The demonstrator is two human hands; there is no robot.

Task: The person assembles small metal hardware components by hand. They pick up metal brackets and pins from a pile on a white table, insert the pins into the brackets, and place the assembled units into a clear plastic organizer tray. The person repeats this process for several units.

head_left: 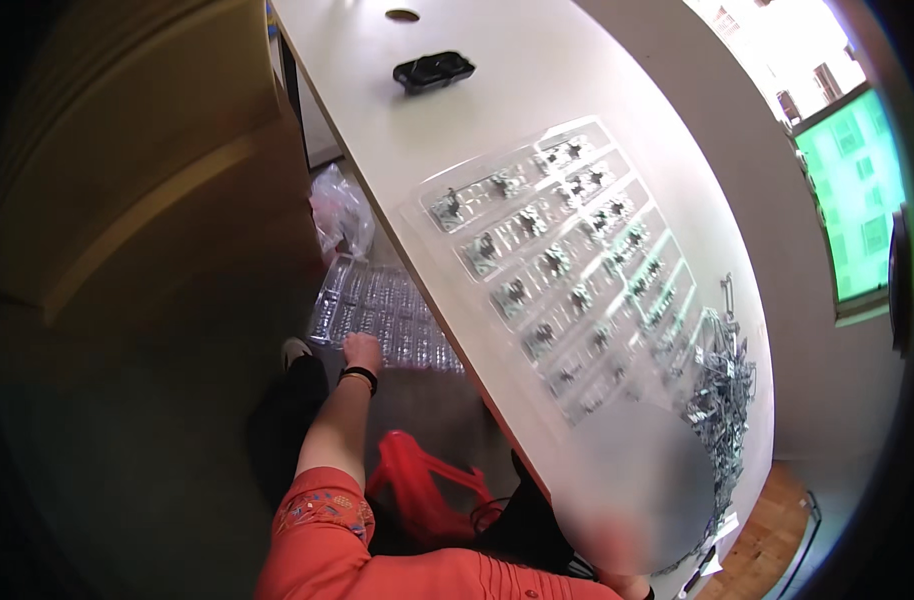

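Note:
My left hand (363, 350), with a dark band at the wrist, is closed on the near edge of a clear plastic tray (387, 300) with many compartments. That tray is low, beside the white table's left edge. My right hand (629, 584) is at the table's near right end, mostly covered by a grey blurred patch, so its fingers cannot be made out. On the table lies another clear compartment tray (497, 215), its rows filled with small metallic parts. A tangled heap of thin metal pieces (722, 395) lies to the right of it.
A black holder-like object (434, 72) sits on the far part of the white table (377, 120), near a round hole. Below the table's left side are a clear plastic bag (342, 210) and a red stool (417, 480). A green-lit window (857, 190) is at right.

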